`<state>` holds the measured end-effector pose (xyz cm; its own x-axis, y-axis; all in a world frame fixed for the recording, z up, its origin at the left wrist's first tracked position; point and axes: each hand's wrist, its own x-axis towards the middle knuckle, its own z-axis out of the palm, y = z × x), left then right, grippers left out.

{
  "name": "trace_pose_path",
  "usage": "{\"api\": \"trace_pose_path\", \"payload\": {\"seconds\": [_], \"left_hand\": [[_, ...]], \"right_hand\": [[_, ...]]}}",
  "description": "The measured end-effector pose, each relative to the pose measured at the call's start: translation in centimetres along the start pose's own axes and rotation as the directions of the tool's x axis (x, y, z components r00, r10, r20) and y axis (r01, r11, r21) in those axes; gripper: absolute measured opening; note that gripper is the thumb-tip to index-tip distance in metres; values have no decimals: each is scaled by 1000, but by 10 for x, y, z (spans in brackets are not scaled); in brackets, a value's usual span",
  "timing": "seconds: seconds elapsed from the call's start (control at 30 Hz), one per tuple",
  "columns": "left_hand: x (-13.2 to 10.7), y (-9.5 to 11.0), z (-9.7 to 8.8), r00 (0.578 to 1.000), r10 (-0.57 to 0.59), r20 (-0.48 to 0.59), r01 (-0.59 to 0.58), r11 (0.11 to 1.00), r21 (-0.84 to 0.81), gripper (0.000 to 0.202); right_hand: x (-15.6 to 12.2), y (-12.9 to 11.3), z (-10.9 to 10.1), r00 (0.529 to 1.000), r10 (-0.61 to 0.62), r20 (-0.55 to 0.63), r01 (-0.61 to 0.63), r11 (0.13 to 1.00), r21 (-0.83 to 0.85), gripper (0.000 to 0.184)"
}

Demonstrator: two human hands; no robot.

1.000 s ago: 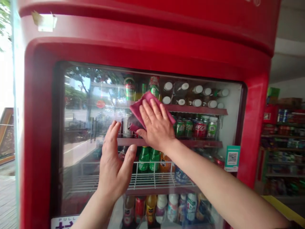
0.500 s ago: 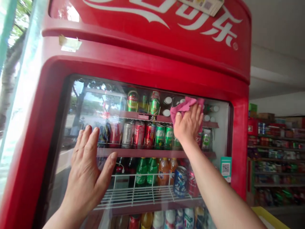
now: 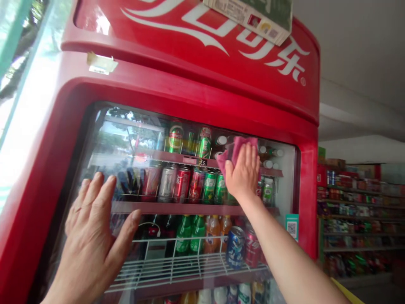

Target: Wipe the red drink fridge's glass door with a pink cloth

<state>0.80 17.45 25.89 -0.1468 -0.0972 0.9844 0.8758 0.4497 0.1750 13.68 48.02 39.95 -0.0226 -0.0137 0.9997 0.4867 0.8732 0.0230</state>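
Note:
My right hand (image 3: 243, 173) presses a pink cloth (image 3: 229, 158) flat against the upper part of the glass door (image 3: 126, 139) of a red drinks fridge. Its fingers point up and lie over the cloth, whose folded edge sticks out to the left of the thumb. At the lower left, my left hand (image 3: 91, 232) is held up in front of the same door with fingers raised and thumb spread, nothing in it. Whether that palm touches the glass I cannot tell. Behind the pane stand rows of drink cans (image 3: 182, 183) and green bottles (image 3: 190, 234).
A carton (image 3: 253, 19) juts over the top front of the red fridge (image 3: 196, 101). A paper tag (image 3: 101, 64) is stuck to the upper left frame, and a QR code sticker (image 3: 291, 226) to the lower right of the glass. Stocked store shelves (image 3: 354, 215) stand at the right.
The view has tilted upward, showing more of the carton. Against the glass, my right hand and the cloth have shifted slightly to the left. My left hand appears further left and lower.

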Motion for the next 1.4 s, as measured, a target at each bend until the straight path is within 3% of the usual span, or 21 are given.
{"api": "trace_pose_path", "payload": {"seconds": [0.1,0.2,0.27,0.33,0.4,0.47,0.57,0.63,0.77,0.87,0.97,1.1,1.27,1.4], "left_hand": [[-1,-15,-10,999,-36,-2,36,999,8,81],[-4,-25,-13,998,-57,-11,57,998,-1,79],[-6,-29,-13,998,-66,-12,66,998,-6,78],[-6,-30,-11,997,-73,-8,73,997,-6,77],[-6,-29,-10,997,-78,1,78,997,-3,77],[-5,-26,-9,997,-78,10,78,997,0,77],[-4,-24,-10,998,-58,5,58,998,3,77],[-3,-25,-13,999,-45,-8,45,999,7,77],[1,-33,-25,999,-31,-33,32,999,23,77],[6,-41,-36,999,-13,-36,14,1000,27,78],[10,-50,-44,999,12,-52,-11,1000,26,79],[11,-67,-51,997,46,-56,-44,999,25,79],[4,-91,-58,998,60,-30,-59,998,36,78],[-3,-106,-64,998,68,-9,-68,997,43,79]], "right_hand": [[16,-12,8,947,309,-87,-310,951,10,80],[37,-63,18,940,316,-127,-307,948,83,76],[44,-109,21,976,178,-126,-162,979,122,72],[46,-150,22,995,-41,-93,54,987,149,69],[43,-178,19,960,-280,-34,281,943,177,68],[40,-185,14,900,-435,21,422,884,200,69],[33,-161,6,854,-516,68,495,845,201,72],[25,-129,2,874,-480,79,463,870,169,76],[6,-54,-1,992,-126,19,126,992,33,77],[-1,-18,3,988,138,-66,-139,990,-5,81],[-1,-17,10,961,255,-108,-256,967,6,82],[5,-60,19,961,247,-124,-247,969,8,81],[10,-143,26,996,47,-76,-49,999,-24,77],[15,-209,28,995,-95,-33,94,995,-25,76]]}}
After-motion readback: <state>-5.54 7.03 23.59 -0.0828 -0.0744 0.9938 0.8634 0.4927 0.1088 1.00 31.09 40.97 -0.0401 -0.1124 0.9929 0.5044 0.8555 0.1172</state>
